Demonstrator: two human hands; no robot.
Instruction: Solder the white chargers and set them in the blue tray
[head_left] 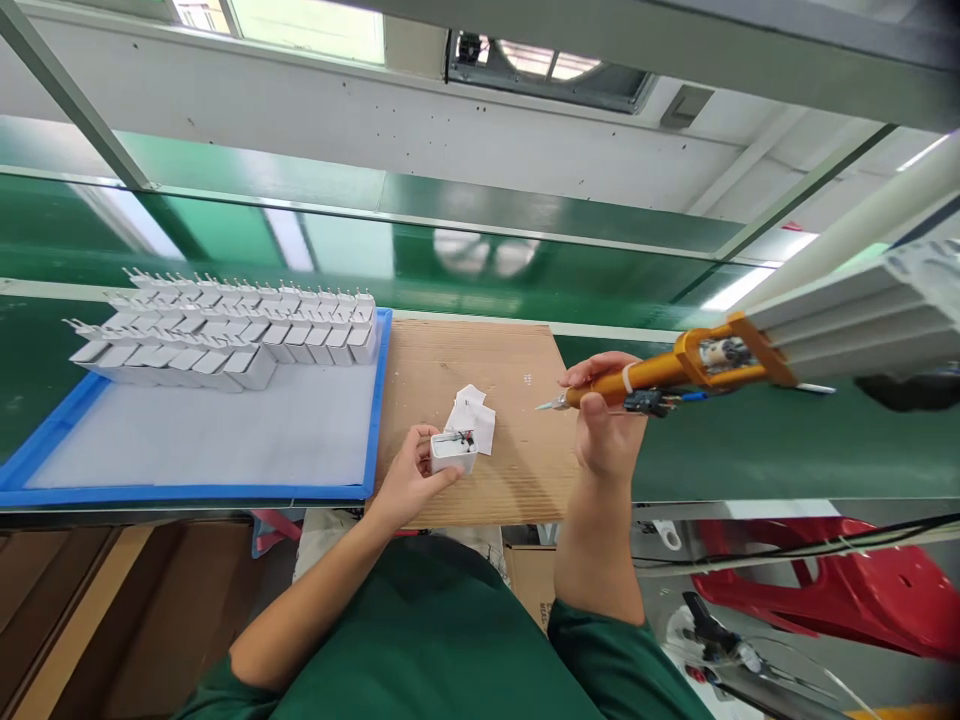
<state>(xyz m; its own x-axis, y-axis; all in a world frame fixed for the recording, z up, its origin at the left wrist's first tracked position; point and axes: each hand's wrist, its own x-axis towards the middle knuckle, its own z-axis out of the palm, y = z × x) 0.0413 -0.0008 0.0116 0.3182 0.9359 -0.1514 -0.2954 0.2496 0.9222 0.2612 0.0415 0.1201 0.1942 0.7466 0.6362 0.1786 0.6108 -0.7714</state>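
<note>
My left hand [412, 473] grips a small white plastic housing [454, 456] by its side, just above a sheet of brown cardboard [480, 350]. The housing's top is open, and small wires and parts show inside it. Behind it, white paper pieces [472, 415] lie on the cardboard. My right hand [611, 420] is wrapped around an orange electric screwdriver [652, 377], held level with its bit pointing left toward the housing. The bit is apart from the housing.
On the left stands a blue-rimmed tray [379, 400] with rows of white housings [225, 340], thin prongs sticking up from them. A grey arm [855, 310] carries the screwdriver from the right. A red stool [885, 590] and cables are below the bench at right.
</note>
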